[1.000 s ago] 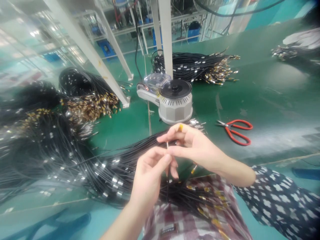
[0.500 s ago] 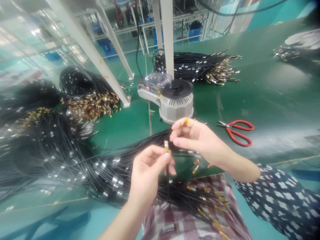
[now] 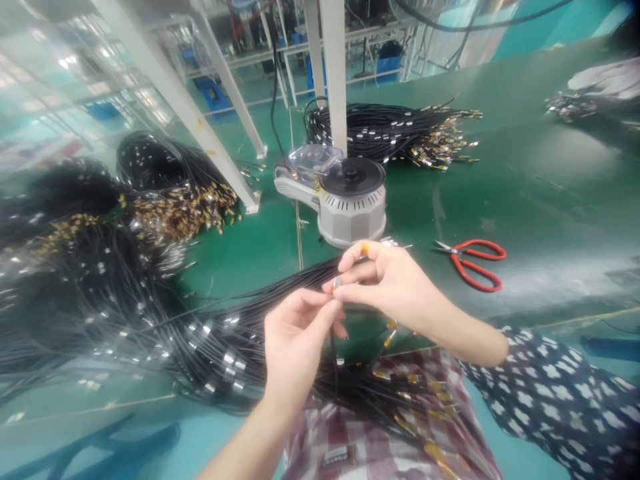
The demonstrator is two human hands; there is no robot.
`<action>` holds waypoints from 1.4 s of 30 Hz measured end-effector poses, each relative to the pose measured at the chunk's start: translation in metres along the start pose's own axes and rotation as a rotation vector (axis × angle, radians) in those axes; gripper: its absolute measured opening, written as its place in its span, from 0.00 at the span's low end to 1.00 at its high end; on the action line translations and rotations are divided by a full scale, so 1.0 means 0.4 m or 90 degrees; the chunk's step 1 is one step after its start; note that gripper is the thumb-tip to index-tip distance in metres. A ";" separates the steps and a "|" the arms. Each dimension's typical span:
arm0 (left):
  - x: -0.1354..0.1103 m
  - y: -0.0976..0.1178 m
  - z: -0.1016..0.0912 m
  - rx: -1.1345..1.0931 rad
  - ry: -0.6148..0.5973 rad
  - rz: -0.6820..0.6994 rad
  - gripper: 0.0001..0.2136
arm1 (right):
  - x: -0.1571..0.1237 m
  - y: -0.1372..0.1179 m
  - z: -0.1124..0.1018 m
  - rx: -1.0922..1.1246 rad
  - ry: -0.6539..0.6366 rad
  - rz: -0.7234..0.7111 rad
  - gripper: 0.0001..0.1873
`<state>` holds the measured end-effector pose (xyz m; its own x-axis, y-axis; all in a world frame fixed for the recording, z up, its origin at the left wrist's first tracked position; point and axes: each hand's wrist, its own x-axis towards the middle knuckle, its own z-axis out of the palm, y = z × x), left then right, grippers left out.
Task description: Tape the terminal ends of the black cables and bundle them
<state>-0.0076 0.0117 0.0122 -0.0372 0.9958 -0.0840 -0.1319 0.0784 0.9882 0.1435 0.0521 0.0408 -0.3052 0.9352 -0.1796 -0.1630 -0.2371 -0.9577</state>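
My left hand (image 3: 295,347) pinches a thin black cable (image 3: 333,347) upright just below its metal connector end (image 3: 337,283). My right hand (image 3: 387,283) is closed around that same connector tip from the right, with a small yellow piece (image 3: 365,250) stuck on its raised index fingertip. Both hands meet above a bundle of black cables (image 3: 220,340) that runs across the green table (image 3: 525,200) and over my checked lap. The grey tape dispenser (image 3: 345,197) stands just beyond my hands.
Red-handled scissors (image 3: 473,261) lie to the right of my hands. Heaps of black cables with gold connectors (image 3: 180,210) fill the left side, and another bundle (image 3: 400,133) lies behind the dispenser. White frame posts (image 3: 334,73) rise from the table.
My right hand had drawn away from the connector half a second ago; it has come back down and left onto the connector tip. My left hand has stayed nearly in place.
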 end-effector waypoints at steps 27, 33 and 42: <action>0.019 0.004 -0.011 -0.202 -0.247 -0.234 0.11 | 0.011 0.013 -0.005 -0.015 -0.006 -0.036 0.19; 0.011 0.004 0.001 -0.100 -0.200 -0.169 0.09 | 0.001 0.024 -0.063 -0.026 0.015 -0.072 0.14; -0.049 -0.049 -0.021 0.428 -0.311 0.106 0.10 | -0.061 0.024 -0.199 -0.021 0.128 -0.105 0.10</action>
<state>-0.0124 -0.0097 -0.0066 0.4491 0.8933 -0.0192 0.4604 -0.2130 0.8618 0.2239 0.0480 0.0182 -0.0840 0.9947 -0.0586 -0.1633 -0.0718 -0.9840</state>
